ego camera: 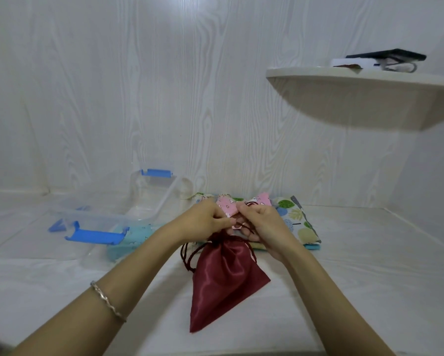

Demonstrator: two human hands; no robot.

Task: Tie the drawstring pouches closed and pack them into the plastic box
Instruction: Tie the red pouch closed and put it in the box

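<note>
Nearest the camera, two bare forearms reach forward over the white table (344, 278), with a thin bracelet (108, 301) on the left wrist. Between them a maroon satin pouch (226, 281) lies flat on the table, bottom corner toward the camera and neck away. Neck is already gathered. A loop of its dark red drawstring (182, 254) trails off to the left.

Both hands meet at the neck. Left hand (208, 222) has its fingers curled, pinching the drawstring. Right hand (264, 227) is curled round the other end, with cord showing by its fingers. Knot looks mid-tie; can't tell if any loop is through yet.

Just behind the hands is a pile of printed pouches, pink rabbit-print pouch (231, 206) on top and leaf-print pouch (297, 219) to the right, overlapping. Can't tell if these are tied. Count unclear.

Left of the pile stands the clear plastic box (149, 199), open, with blue latches. A teal pouch (128, 240) shows through its near wall, so probably one is packed.

Up right, a wall shelf (357, 78) holds a dark flat item and some white bits, too small to name.

Progress: early, I'd say. Maybe one pouch is boxed and the maroon one is being tied. Left to do: finish the knot, box it, then work through the pile.
</note>
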